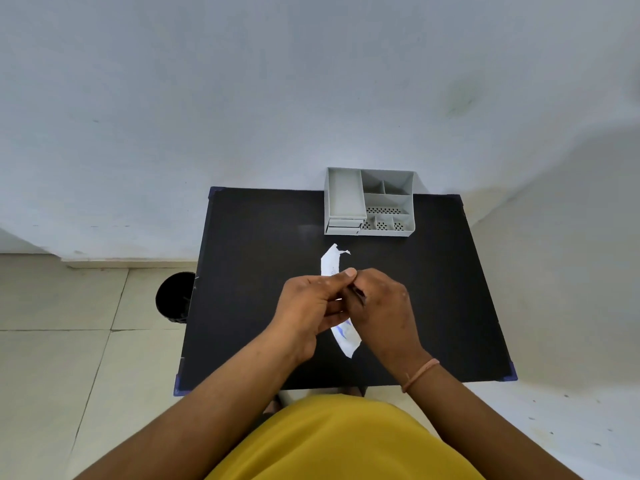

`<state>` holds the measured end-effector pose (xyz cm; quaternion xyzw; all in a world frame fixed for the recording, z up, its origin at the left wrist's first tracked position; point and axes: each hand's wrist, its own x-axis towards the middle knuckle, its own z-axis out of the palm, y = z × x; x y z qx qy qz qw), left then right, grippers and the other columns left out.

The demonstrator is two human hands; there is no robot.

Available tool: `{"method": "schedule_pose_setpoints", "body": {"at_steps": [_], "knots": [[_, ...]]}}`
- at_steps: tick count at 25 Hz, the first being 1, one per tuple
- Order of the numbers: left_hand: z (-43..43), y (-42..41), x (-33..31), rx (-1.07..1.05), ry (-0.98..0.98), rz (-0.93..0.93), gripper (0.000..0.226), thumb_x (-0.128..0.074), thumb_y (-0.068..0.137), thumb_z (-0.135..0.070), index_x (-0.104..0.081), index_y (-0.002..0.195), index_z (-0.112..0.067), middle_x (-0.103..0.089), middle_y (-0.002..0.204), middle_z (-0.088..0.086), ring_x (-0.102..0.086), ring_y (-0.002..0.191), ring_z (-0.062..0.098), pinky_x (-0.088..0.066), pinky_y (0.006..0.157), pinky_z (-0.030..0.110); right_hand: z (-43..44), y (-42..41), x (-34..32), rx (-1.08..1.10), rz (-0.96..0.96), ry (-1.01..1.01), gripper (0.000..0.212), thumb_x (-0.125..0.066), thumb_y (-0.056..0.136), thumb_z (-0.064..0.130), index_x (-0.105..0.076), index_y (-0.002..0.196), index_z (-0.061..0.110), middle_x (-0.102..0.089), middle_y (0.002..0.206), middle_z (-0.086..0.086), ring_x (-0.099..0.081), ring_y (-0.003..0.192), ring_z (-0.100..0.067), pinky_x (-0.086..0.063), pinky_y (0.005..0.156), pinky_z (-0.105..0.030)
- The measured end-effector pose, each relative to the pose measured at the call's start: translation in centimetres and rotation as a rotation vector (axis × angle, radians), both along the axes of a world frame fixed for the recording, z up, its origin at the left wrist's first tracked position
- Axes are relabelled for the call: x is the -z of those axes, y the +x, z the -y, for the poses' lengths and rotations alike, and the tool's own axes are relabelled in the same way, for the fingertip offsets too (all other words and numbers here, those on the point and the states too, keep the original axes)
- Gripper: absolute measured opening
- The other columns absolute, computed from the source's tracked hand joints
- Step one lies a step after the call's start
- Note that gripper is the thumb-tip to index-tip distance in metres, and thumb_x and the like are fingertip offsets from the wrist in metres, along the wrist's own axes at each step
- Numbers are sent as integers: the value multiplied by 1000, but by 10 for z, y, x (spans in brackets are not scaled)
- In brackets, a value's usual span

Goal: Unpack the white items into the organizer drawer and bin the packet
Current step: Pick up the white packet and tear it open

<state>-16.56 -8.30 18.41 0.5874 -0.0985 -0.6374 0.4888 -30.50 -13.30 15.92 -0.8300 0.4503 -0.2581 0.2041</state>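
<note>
A long white packet (pixel 331 261) with blue print is held above the middle of the black table (pixel 249 258); its torn top end sticks out beyond my fingers and its lower end hangs below my hands. My left hand (pixel 304 306) and my right hand (pixel 379 306) are pressed together around its middle, both gripping it. The white items inside are hidden. The grey organizer (pixel 370 201) stands at the table's far edge with its small drawers at the front left pushed in.
A black round bin (pixel 173 297) stands on the tiled floor just left of the table. A pale wall runs right behind the table. My yellow shirt fills the bottom of the view.
</note>
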Motion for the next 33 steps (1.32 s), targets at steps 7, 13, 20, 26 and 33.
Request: {"method": "schedule_pose_setpoints", "body": {"at_steps": [7, 13, 20, 26, 33], "knots": [[-16, 28, 16, -75, 83, -15, 20, -63, 103, -10, -80, 110, -2, -86, 104, 21, -85, 95, 34, -70, 82, 44, -12, 8, 2, 77, 232, 559, 38, -77, 93, 29, -68, 130, 28, -79, 107, 14, -74, 99, 6, -59, 85, -15], [-27, 53, 28, -67, 40, -130, 25, -64, 101, -13, -79, 114, 1, -84, 111, 22, -83, 102, 37, -70, 76, 41, -11, 16, 0, 173, 362, 778, 45, -80, 89, 24, -65, 131, 29, -84, 95, 13, -78, 92, -3, -61, 82, -30], [-33, 68, 33, 2, -26, -91, 24, -61, 104, -11, -77, 117, 1, -84, 113, 23, -82, 105, 38, -69, 80, 41, -8, 20, -4, 104, 225, 732, 46, -79, 90, 27, -58, 129, 40, -80, 89, 20, -74, 87, 5, -54, 72, -20], [-34, 77, 36, -49, 0, -13, 23, -59, 103, -9, -78, 111, 0, -84, 106, 24, -84, 99, 37, -69, 78, 42, -6, 12, -1, 227, 166, 565, 32, -68, 94, 17, -57, 114, 39, -72, 78, 5, -67, 85, 3, -46, 64, -15], [-29, 83, 42, 99, -66, 118, 27, -60, 103, -11, -84, 91, -9, -84, 96, 18, -83, 92, 33, -69, 82, 39, -6, 10, -10, 37, -181, 291, 14, -63, 93, 16, -69, 104, 23, -63, 95, 5, -63, 81, -12, -51, 73, -22]]}}
